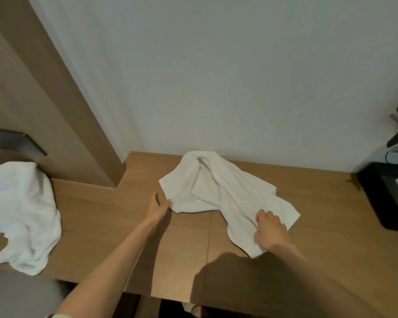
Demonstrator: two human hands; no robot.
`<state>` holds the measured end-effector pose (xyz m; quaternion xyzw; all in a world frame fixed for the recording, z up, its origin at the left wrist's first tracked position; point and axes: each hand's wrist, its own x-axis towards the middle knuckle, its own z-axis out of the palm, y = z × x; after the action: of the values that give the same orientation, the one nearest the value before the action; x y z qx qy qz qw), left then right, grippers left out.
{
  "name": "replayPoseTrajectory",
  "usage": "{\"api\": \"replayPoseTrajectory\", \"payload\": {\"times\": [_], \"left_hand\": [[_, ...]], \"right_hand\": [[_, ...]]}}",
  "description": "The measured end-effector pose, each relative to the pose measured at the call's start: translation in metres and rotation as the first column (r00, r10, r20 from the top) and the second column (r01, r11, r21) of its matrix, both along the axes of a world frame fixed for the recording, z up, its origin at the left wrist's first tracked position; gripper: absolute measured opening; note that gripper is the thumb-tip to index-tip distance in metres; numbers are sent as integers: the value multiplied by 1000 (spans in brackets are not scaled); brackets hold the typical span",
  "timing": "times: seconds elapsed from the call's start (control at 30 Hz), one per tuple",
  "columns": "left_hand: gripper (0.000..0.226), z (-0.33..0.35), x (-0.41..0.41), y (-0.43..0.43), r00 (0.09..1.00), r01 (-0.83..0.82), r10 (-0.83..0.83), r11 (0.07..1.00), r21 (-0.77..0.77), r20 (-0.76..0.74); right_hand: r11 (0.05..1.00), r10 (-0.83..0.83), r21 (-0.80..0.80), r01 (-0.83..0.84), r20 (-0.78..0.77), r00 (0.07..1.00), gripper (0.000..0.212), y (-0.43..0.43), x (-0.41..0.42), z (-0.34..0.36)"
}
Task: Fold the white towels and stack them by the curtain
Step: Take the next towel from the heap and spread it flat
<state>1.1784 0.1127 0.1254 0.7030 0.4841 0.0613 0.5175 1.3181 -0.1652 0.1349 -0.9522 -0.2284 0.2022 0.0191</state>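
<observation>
crumpled white towel sprawls unfolded; right hand grips its near edge.

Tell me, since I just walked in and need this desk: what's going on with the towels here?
A person is working on a rumpled white towel on the wooden desk. Their left hand touches its left corner with straight fingers, while the right hand grips its near end. A second towel lies crumpled at the desk's left edge. Nothing is folded yet.
</observation>
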Motion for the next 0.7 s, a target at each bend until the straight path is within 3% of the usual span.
{"api": "replayPoseTrajectory", "payload": {"times": [0.17, 0.27, 0.4, 0.53, 0.7], "left_hand": [[74, -13, 21, 14, 990, -126, 133, 984, -124, 47], [79, -20, 37, 20, 978, -187, 204, 955, -228, 52], [27, -25, 56, 16, 972, -232, 236, 959, -166, 5], [32, -3, 58, 11, 947, -269, 279, 960, -83, 158], [34, 71, 52, 18, 896, -245, 179, 963, 115, 407]], "right_hand": [[990, -100, 95, 101, -16, 995, 26, 1, 9, -10], [951, -184, 247, 188, -40, 982, 25, 0, 15, -7], [861, -258, 458, 221, 18, 966, 18, 2, 17, 11], [711, -344, 672, 206, 77, 936, 20, 4, 27, 43], [433, -488, 887, 162, 78, 870, 21, 17, 51, 103]]}}
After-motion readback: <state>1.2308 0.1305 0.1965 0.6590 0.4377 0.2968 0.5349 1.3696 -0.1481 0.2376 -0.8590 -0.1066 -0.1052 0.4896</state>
